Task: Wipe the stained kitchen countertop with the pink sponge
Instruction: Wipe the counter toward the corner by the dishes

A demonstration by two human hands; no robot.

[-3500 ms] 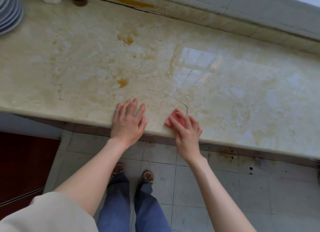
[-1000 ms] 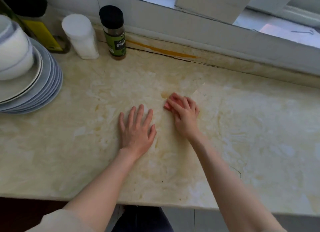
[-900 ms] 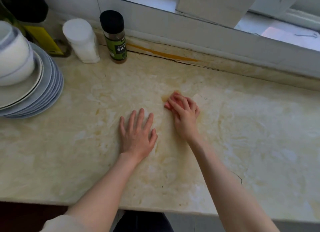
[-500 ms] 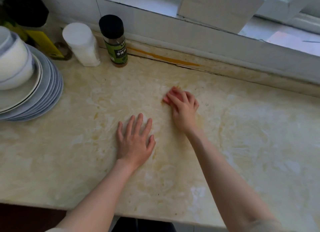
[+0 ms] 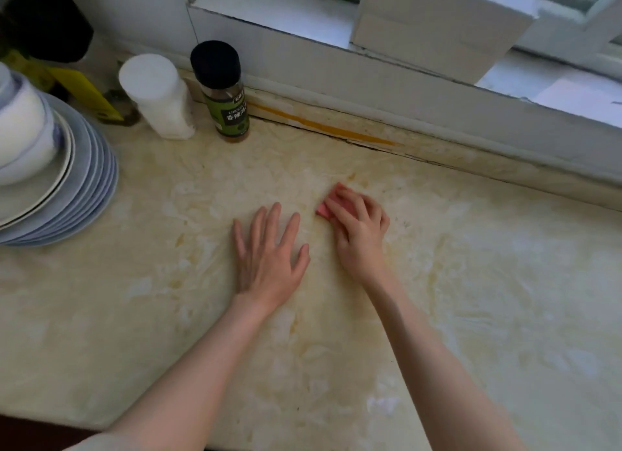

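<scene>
Sponge: pink sponge (image 5: 327,205), small and flat, lies on the table (image 5: 471,299) in the middle part, nearer to the back edge than to the front edge. Only its left end shows; the rest is under the fingers.
Right hand: right hand (image 5: 361,228) presses on top of the sponge, fingers bent over it and holding it down against the surface.
Left hand: left hand (image 5: 269,252) is flat on the table just beside the sponge, fingers spread, holding nothing. It seems to support the body.
Handling: the sponge looks soft and light, so it probably bends under pressure and does not slip easily. I think the best hold is from above, with the palm flat over its top.
Stains: yellowish smears (image 5: 447,282) cover much of the surface, so much wiping seems left.
Back edge: a low wall runs along it, with a yellow strip (image 5: 323,126) at the joint.
Back left corner: spice bottle (image 5: 220,92) and white shaker (image 5: 156,95) stand near each other.
Left edge: stack of plates (image 5: 77,195); strokes toward it need care.
Open room: the right side and the front edge are free for long strokes.
</scene>
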